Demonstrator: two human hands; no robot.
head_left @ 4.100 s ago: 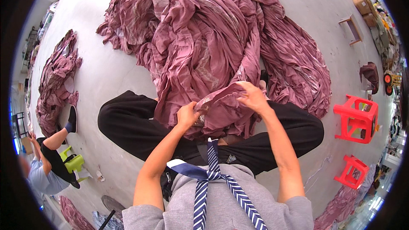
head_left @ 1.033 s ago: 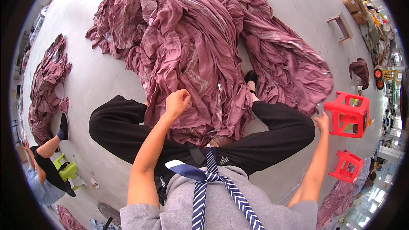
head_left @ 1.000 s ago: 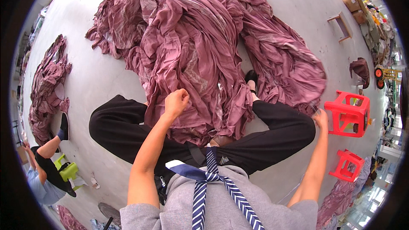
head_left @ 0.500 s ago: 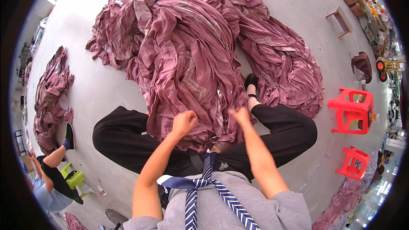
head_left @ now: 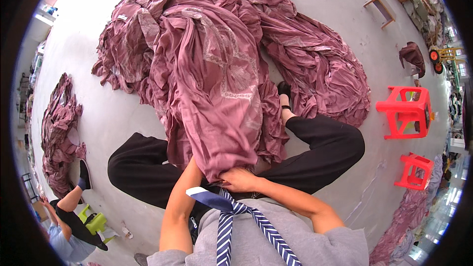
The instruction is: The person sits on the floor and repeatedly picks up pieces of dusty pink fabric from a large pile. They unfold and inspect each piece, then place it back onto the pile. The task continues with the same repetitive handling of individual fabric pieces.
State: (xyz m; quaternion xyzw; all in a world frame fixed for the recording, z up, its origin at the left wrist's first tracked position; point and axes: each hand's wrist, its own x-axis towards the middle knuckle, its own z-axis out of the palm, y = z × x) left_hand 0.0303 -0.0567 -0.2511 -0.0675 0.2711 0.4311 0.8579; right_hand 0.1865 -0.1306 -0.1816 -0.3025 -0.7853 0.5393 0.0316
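A big heap of dusty-pink fabric [head_left: 217,133] with pale lace-like patterned bands spreads over the floor before me and up between my legs. A smooth part of it is drawn to my lap. My right hand [head_left: 240,180] is closed on the gathered near edge of this fabric, close to my waist. Left of it, my left wrist [head_left: 194,168] goes in under the cloth, so the hand itself and its fingers are hidden. The fabric falls in long folds from my lap toward the far part of the heap.
Two red plastic stools [head_left: 405,113] stand at the right, near more pink fabric [head_left: 399,226]. A small wooden stool [head_left: 380,10] and a yellow hand cart [head_left: 446,56] are farther back. At the left, another person [head_left: 69,234] sits by a smaller fabric pile [head_left: 59,138].
Both hands have come in toward my waist, bringing the fabric with them. The left hand has gone under the cloth, and the right has closed on its edge. The patterned band now lies smoother.
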